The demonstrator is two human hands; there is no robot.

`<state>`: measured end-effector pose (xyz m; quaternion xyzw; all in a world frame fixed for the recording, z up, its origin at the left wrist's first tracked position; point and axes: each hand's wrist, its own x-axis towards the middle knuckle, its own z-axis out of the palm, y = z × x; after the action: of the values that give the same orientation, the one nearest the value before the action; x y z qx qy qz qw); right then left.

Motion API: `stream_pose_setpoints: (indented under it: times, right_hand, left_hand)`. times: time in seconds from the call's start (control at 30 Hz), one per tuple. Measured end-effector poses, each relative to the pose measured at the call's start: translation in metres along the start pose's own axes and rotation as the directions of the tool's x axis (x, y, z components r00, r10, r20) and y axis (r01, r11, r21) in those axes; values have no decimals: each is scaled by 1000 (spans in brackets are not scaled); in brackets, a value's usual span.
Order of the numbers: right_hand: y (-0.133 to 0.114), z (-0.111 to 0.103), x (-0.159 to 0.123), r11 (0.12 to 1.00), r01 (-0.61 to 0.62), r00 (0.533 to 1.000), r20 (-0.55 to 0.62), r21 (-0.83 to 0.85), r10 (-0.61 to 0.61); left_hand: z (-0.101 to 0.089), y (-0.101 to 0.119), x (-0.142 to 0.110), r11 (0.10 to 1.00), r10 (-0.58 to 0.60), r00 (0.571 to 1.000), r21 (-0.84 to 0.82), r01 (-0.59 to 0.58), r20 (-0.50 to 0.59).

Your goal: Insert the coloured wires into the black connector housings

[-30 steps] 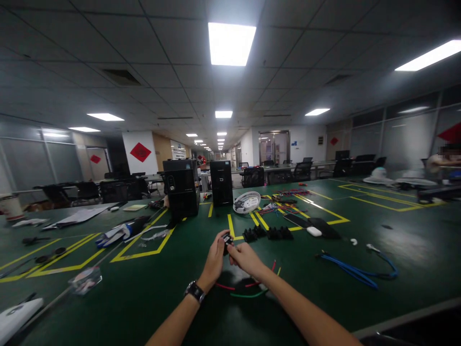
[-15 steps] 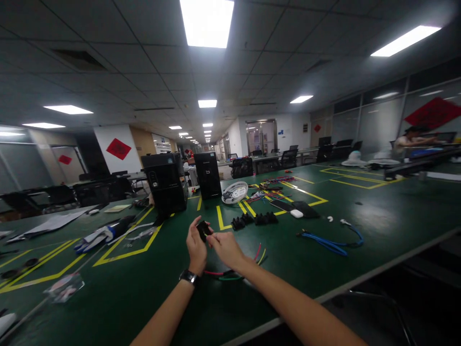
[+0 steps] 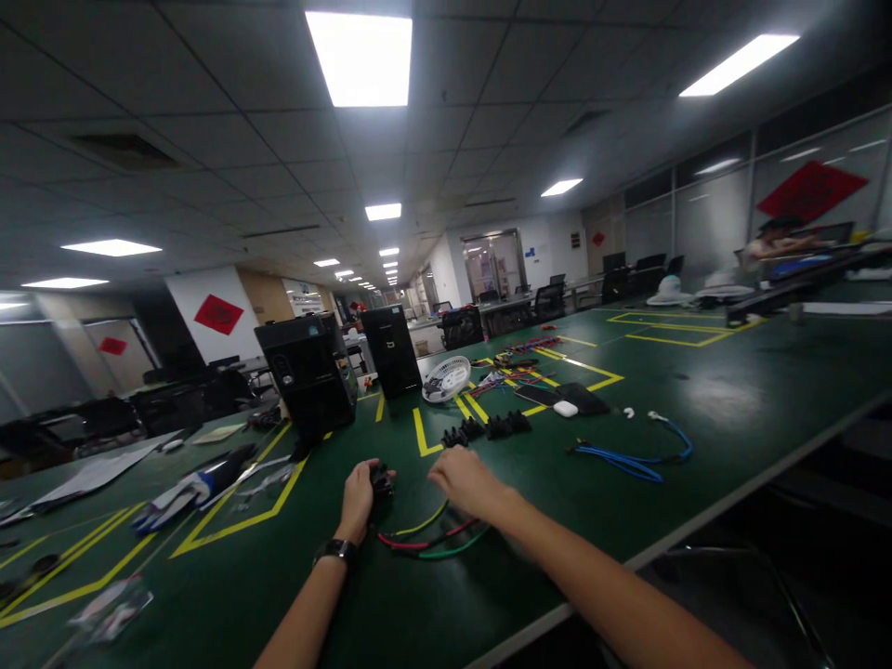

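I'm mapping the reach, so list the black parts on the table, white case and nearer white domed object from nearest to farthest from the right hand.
From the right hand, head view:
1. Black parts, just beyond.
2. White case, farther right.
3. White domed object, far right.

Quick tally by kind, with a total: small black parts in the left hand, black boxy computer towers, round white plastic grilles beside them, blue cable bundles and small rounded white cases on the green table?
Small black part in the left hand: 1
Black computer towers: 2
Round white grille: 1
Blue cable bundle: 1
Rounded white case: 1
Total: 6
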<state>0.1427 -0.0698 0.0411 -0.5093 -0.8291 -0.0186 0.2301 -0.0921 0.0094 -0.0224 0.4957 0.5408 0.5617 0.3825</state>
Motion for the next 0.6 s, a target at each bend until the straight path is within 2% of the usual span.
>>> stream_pose_setpoints:
  times: [0.07,0.13,0.23,0.3,0.37,0.43,0.53,0.6]
  right_hand:
    - [33,-20,-6,994,-105,994,-33,-40,104]
    - [79,-43,-19,966,-242,970,-52,-95,238]
    - [150,-70,-49,890,-420,907,-57,-175,417]
    - [184,-78,-71,852,-479,874,-26,-211,485]
    - [204,-80,-88,841,-493,860,17,-225,509]
    - [214,-79,-97,844,-486,860,45,-227,508]
    - [221,-78,-101,860,-463,873,57,-213,484]
    - [226,-78,-100,890,-427,891,91,-159,444]
  left_hand:
    - [1,-1,2,996,14,999,91,-16,33]
    - [-1,0,5,990,-1,999,138,-5,49]
    - [-1,5,11,983,-62,995,180,48,74]
    - [2,8,17,956,-55,995,292,30,78]
    - [7,10,25,896,-11,998,444,-15,56]
    - [10,10,32,828,25,1000,561,-29,16]
    - [14,14,37,772,87,996,634,-44,-37]
    - [23,20,36,723,194,981,677,-139,-5]
